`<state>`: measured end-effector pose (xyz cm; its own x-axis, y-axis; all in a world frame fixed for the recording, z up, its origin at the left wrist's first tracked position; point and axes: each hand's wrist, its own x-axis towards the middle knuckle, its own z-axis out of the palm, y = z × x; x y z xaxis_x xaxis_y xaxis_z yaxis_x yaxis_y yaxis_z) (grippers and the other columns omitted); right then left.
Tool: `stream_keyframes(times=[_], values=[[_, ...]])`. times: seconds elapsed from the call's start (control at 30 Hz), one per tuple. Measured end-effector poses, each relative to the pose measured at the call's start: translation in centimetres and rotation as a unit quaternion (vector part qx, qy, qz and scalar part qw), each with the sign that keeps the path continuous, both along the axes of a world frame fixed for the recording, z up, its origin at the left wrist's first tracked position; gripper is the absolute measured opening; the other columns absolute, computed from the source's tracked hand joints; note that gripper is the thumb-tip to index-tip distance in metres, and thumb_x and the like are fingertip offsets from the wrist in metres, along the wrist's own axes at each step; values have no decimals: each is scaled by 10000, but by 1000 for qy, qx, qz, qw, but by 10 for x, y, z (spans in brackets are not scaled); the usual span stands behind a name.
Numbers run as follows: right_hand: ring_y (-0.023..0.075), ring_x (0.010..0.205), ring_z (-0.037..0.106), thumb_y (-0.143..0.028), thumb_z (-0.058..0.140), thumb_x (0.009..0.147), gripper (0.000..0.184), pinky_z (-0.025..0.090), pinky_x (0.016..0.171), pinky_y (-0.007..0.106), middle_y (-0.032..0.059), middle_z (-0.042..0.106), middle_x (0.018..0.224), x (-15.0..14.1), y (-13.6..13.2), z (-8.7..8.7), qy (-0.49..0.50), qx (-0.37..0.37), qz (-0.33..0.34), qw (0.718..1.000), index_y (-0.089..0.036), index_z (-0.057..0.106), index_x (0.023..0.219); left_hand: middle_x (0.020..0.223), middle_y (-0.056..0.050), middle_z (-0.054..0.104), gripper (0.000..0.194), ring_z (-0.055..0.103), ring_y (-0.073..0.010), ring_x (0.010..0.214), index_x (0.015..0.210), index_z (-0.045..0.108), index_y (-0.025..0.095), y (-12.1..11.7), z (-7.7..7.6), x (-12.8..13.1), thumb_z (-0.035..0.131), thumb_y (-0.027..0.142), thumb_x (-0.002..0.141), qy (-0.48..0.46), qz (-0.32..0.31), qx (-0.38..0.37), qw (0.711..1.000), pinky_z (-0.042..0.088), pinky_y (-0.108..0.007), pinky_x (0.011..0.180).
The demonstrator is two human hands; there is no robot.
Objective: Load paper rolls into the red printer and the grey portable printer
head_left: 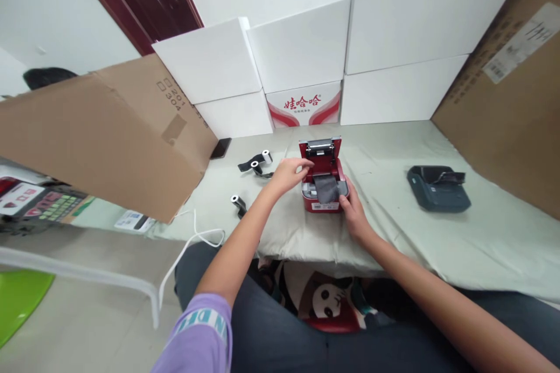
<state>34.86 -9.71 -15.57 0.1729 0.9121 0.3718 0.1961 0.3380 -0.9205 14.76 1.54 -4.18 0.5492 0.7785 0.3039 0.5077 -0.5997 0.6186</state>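
Note:
A small red label printer (pixel 311 204) stands on the cloth-covered table with its lid (pixel 322 161) raised. A dark strip (pixel 327 189) hangs out of its compartment over the front edge. My left hand (pixel 289 176) is at the printer's left side, fingers stretched toward the raised lid and slightly apart; I cannot tell how firmly the fingertips touch it. My right hand (pixel 355 210) grips the printer's right side, the thumb at its front corner. To the left lie small rolls of black ribbon: a roll (pixel 266 156), a second roll (pixel 256 167) and a nearer roll (pixel 236 201).
A dark blue-grey portable device (pixel 438 189) sits on the right of the table (pixel 385 151). White boxes (pixel 301 46) are stacked behind. Cardboard panels stand at left (pixel 144 134) and right (pixel 511 105). A phone (pixel 221 148) and a white cable (pixel 195 235) are at left.

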Motion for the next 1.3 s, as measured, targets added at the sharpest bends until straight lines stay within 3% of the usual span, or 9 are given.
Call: stream_keyframes(times=[0.2, 0.3, 0.4, 0.57, 0.67, 0.8, 1.03, 1.13, 1.3], values=[[318, 1494, 352, -621, 473, 963, 708, 215, 1258, 545, 119, 411, 1602, 0, 1, 2, -12, -2, -12, 1000, -265, 365, 1564, 990, -31, 808, 217, 709, -244, 1008, 938, 819, 278, 25, 5, 30, 711, 214, 761, 89, -60, -51, 993, 438, -331, 1050], [313, 1484, 364, -600, 480, 967, 687, 236, 1250, 538, 109, 411, 1599, -1, 0, 3, -12, -3, -9, 1000, -282, 360, 1564, 788, -36, 784, 106, 712, -271, 934, 734, 802, 268, 24, 11, 41, 795, 195, 658, 144, -75, -66, 985, 348, -382, 1126], [312, 1480, 370, -586, 483, 970, 675, 244, 1247, 535, 105, 411, 1600, -1, 0, 4, -13, 2, -8, 1000, -289, 358, 1564, 612, -25, 710, 161, 711, -273, 853, 587, 740, 244, 23, 13, 50, 803, 97, 569, 164, -48, -69, 983, 317, -418, 1136], [308, 1488, 361, -589, 498, 963, 682, 237, 1249, 536, 106, 410, 1602, 0, 0, 3, -11, 1, -9, 1000, -292, 361, 1561, 682, -19, 742, 177, 699, -251, 831, 656, 753, 240, 21, 10, 50, 823, 125, 541, 124, -35, -42, 991, 417, -370, 1055], [311, 1484, 372, -595, 508, 956, 686, 247, 1246, 531, 102, 428, 1591, 1, 1, 2, -15, 1, -7, 1000, -288, 374, 1554, 888, -27, 785, 256, 701, -227, 852, 862, 778, 234, 14, 15, 35, 804, 185, 612, 87, -45, -47, 994, 503, -322, 918], [314, 1462, 399, -612, 495, 956, 690, 279, 1229, 530, 110, 445, 1578, 1, 2, 3, -18, 4, -4, 1000, -277, 383, 1549, 1002, -46, 747, 335, 695, -210, 920, 970, 719, 207, -5, 30, -4, 821, 254, 654, -12, -44, -105, 993, 533, -292, 841], [322, 1474, 390, -614, 499, 957, 695, 266, 1239, 532, 106, 430, 1593, 1, -1, 7, -16, -6, 0, 1000, -285, 377, 1558, 1074, -31, 689, 508, 692, -163, 886, 1181, 564, 243, -25, 50, -97, 781, 293, 725, -210, 107, -89, 968, 546, -297, 815], [325, 1480, 386, -611, 500, 961, 690, 271, 1240, 532, 94, 429, 1598, 1, -1, 8, -17, -4, 0, 1000, -287, 380, 1558, 1105, -38, 707, 530, 681, -192, 994, 1254, 590, 254, -26, 48, -118, 764, 283, 754, -173, 148, -51, 972, 529, -319, 886], [328, 1480, 387, -625, 491, 960, 699, 293, 1234, 521, 99, 446, 1588, 0, -1, 10, -25, 0, -4, 1000, -271, 391, 1555, 1036, -40, 741, 282, 654, -236, 999, 1037, 717, 225, -22, 30, -128, 769, 255, 761, -2, 243, 15, 970, 494, -348, 921]])
